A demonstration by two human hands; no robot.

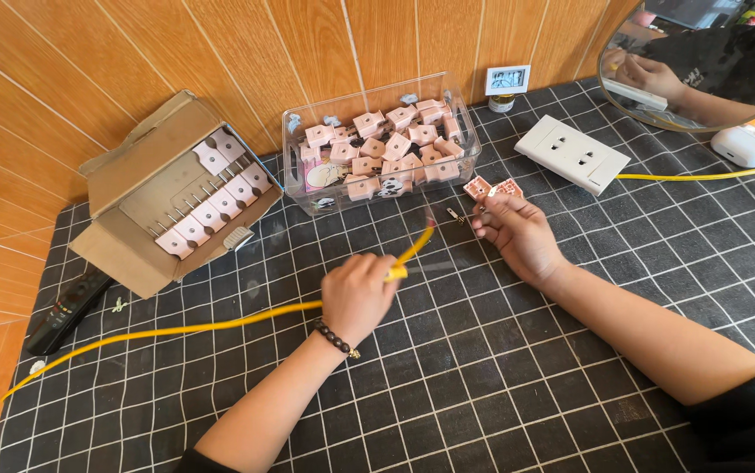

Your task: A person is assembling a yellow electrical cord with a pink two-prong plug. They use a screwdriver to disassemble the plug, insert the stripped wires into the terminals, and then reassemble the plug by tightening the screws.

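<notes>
My left hand point(358, 293) grips a yellow cable point(220, 324) near its stripped end, which points up and right toward my right hand. That cable trails left across the black grid mat point(482, 368). My right hand point(517, 232) holds a small pink plug part point(482, 187) between its fingertips, with a second pink piece point(509, 187) right beside it. A small metal pin point(456, 215) lies on the mat just left of my right hand.
A clear plastic bin point(298, 166) of several pink plug parts stands behind the hands. An open cardboard box point(132, 175) with pink plugs sits at left, a black remote point(66, 308) below it. A white power strip point(572, 153), a round mirror point(701, 61) and a small display point(507, 81) are at right.
</notes>
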